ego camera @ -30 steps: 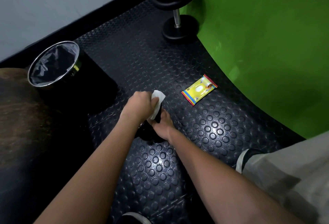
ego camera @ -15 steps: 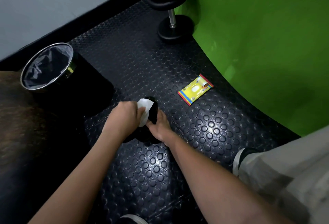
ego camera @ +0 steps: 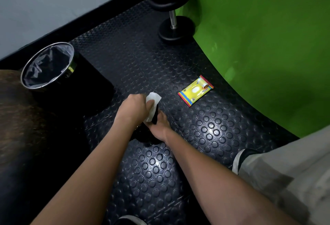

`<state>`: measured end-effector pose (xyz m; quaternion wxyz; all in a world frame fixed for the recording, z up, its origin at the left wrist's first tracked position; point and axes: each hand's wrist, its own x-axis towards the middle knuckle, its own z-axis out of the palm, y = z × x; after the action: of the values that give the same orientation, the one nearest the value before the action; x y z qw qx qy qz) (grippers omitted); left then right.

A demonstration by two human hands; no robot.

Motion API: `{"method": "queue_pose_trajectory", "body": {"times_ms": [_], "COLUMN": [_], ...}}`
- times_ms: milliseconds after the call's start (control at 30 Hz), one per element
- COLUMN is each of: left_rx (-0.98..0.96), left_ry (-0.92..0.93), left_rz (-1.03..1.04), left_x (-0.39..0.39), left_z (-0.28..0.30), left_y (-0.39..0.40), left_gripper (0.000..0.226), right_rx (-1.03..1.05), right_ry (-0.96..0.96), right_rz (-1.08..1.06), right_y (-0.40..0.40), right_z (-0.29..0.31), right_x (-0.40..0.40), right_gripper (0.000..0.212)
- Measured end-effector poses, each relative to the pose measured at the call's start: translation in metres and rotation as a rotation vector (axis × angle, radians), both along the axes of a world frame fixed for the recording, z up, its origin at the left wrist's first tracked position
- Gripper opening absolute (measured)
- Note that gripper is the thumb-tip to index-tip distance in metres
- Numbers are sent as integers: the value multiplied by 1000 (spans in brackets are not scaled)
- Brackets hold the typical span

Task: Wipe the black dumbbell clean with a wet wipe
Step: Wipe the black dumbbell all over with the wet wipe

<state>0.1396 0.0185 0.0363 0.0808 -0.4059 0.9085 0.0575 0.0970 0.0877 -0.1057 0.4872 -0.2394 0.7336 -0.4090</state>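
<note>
A small black dumbbell (ego camera: 155, 115) stands on the studded black floor mat in the middle of the view, mostly hidden by my hands. My left hand (ego camera: 133, 109) grips a white wet wipe (ego camera: 151, 104) and presses it against the dumbbell's upper end. My right hand (ego camera: 159, 126) holds the dumbbell lower down, from the right side. Only a dark sliver of the dumbbell shows between the two hands.
A yellow wet-wipe pack (ego camera: 195, 90) lies on the mat to the right. A round bin with a liner (ego camera: 48, 65) stands at the left. A larger dumbbell (ego camera: 171, 8) stands upright at the back by the green wall (ego camera: 267, 46). My knee (ego camera: 294, 171) is at lower right.
My left hand and the wipe slid down the dumbbell, then back up to its upper end. My right hand has kept its hold.
</note>
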Motion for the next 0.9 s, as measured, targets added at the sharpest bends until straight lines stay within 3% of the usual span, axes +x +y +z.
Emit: {"method": "queue_pose_trajectory", "body": {"times_ms": [233, 467, 667, 900], "left_rx": [-45, -112, -80, -32], "left_ry": [9, 36, -73, -65], "left_rz": [-65, -107, -79, -84], "left_x": [38, 12, -14, 1], "left_z": [11, 2, -7, -1], "left_y": [-4, 3, -7, -12], "left_gripper": [37, 30, 37, 39], "right_rx": [5, 17, -12, 4], "right_ry": [-19, 0, 20, -12], "right_rz": [-12, -11, 17, 0], "right_y": [-2, -4, 0, -2], "right_z": [1, 0, -3, -4], "right_x": [2, 5, 2, 1], "right_gripper": [87, 88, 92, 88]}}
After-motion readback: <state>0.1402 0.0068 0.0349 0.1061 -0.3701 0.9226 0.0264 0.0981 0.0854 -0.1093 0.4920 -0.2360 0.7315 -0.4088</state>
